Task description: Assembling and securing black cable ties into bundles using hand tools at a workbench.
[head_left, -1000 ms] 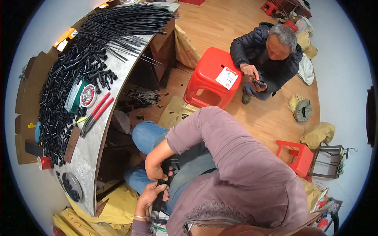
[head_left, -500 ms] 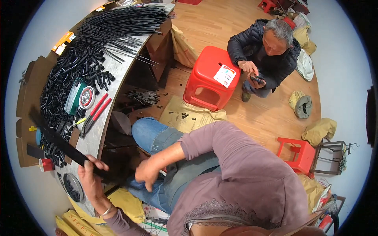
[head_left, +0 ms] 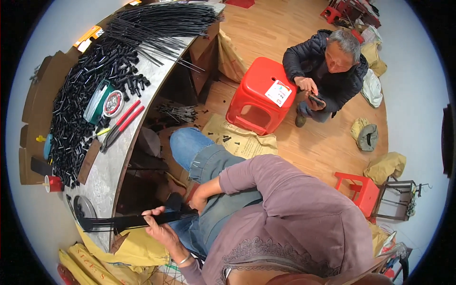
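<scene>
My left hand [head_left: 160,230] is closed around a bundle of long, thin black rods [head_left: 130,222], held nearly level across the near end of the table [head_left: 107,173]. The bundle's far end fans out over a round metal dish [head_left: 85,208]. At its other end, above my lap, is my right hand [head_left: 201,194]. Its fingers are hidden, so what it grips does not show. On the table beyond lie a heap of small black tubular parts [head_left: 71,126], red-handled cutters [head_left: 121,127] and a spread of longer black rods [head_left: 164,23].
A round red-rimmed container [head_left: 113,103] and a teal box [head_left: 97,102] sit by the heap; a red cup [head_left: 54,184] stands at the table's left edge. Beyond my knees are a red stool [head_left: 254,97] and a crouching person [head_left: 327,71] holding a phone. Yellow sacks [head_left: 88,266] lie below.
The bundle has swung from a steep slant to nearly level, its far end dropping toward the dish. My left hand has moved right and down, close to my right hand, which has shifted slightly right.
</scene>
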Demonstrator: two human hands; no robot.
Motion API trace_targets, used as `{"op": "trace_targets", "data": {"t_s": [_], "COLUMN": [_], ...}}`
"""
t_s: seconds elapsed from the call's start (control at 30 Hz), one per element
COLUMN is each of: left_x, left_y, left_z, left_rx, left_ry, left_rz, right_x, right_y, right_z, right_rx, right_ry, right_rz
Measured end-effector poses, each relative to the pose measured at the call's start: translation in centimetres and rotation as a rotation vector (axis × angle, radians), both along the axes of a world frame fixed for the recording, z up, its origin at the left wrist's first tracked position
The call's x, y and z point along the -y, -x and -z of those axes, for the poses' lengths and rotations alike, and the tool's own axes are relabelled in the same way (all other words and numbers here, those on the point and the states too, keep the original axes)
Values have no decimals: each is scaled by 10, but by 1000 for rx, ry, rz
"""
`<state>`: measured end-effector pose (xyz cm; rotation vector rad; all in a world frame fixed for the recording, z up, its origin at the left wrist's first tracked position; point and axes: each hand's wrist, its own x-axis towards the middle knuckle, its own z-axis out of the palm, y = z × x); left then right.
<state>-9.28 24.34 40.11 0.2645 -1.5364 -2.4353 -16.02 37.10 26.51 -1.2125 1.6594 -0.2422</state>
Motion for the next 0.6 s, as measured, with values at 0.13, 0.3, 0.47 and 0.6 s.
{"op": "trace_targets", "data": {"t_s": [0.13, 0.3, 0.47, 0.6], "left_x": [5, 3, -17, -35], "left_y": [-22, 30, 23, 25], "left_z": [-19, -50, -65, -65], "left_rx": [46, -110, 38, -48], "left_ry": [30, 516, 108, 37], "left_rz": [-98, -47, 18, 166], "right_x": [11, -12, -36, -38], "right_y": [-14, -25, 45, 139], "right_z": [-5, 99, -81, -205], "right_rx": [-10, -113, 411, 451], "right_ry": [19, 99, 132, 677], "right_rz": [-286, 76, -41, 576]}}
